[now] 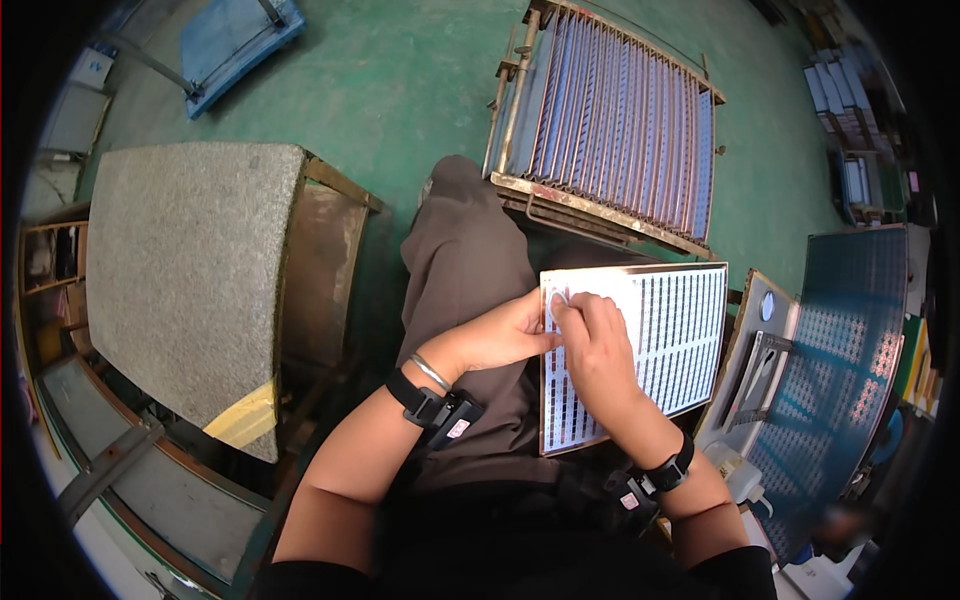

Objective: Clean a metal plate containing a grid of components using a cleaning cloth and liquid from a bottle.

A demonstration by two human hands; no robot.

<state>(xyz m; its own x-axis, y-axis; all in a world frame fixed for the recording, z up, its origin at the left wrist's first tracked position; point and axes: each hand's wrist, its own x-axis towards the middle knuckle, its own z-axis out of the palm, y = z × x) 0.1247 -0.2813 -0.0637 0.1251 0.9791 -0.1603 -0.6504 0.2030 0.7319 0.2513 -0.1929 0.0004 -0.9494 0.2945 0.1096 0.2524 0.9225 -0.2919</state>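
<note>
A flat rectangular panel (672, 345) with rows of small dark marks on a bright white face lies tilted by my right thigh. Strong glare washes out its upper left part. At its left edge, my left hand (502, 332) grips the panel, thumb on the face and the other fingers partly hidden behind the edge. My right hand (597, 350) rests over the panel's upper left area with its fingers curled and thumb and forefinger pressed together. Whatever sits between those fingertips is too small to make out.
Ahead stands a metal rack (610, 120) of many upright panels. A felt-like grey tabletop (190, 270) with a yellow strip (243, 415) is at left. A blue cart (240, 50) stands at far left. On the right are a dark green patterned sheet (835, 370) and a pale bottle (733, 470).
</note>
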